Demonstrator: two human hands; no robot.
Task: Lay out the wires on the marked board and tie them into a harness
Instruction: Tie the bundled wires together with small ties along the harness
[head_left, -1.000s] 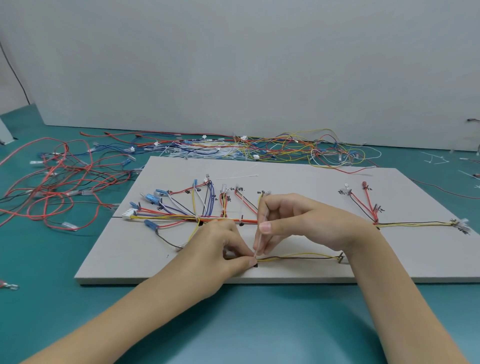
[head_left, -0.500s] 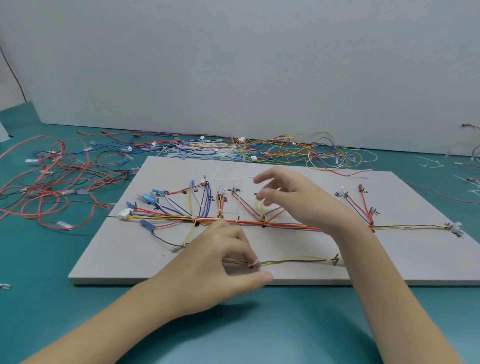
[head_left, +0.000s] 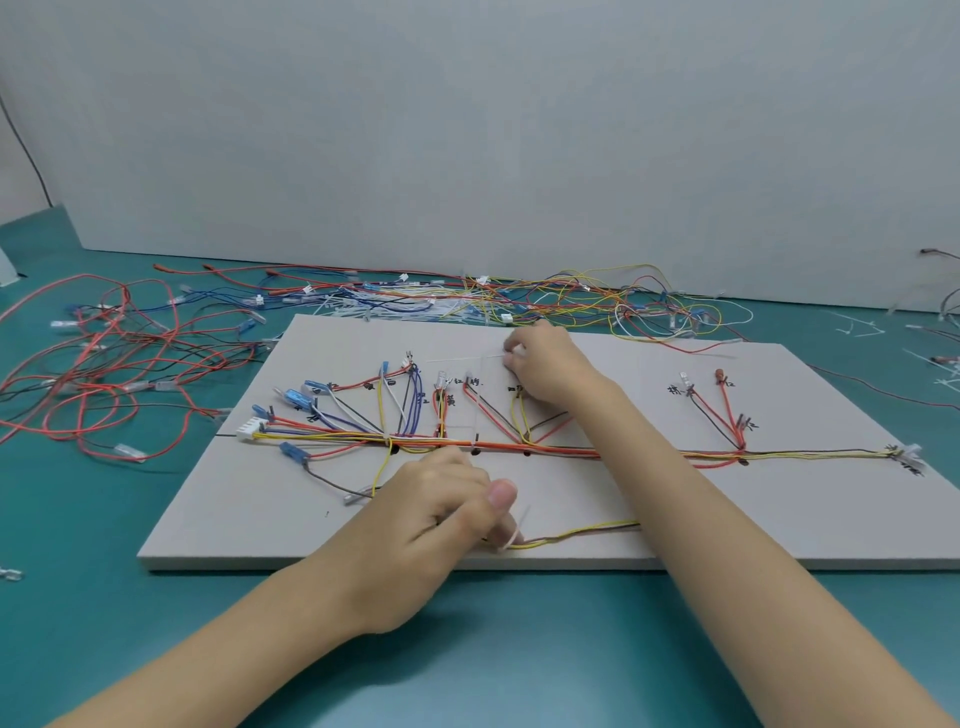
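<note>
Head view: handwritten ink labels, unreadable, beside wire ends (head_left: 441, 382) on board (head_left: 623, 488).

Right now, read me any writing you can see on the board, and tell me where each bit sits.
"红" on the board, by the red terminal at.
"黄" at, beside the short yellow-red branch.
"红" again, less sure, at.
The other handwritten marks, such as those at and, are too small or blurred to read.
No print, brand or number shows.
</note>
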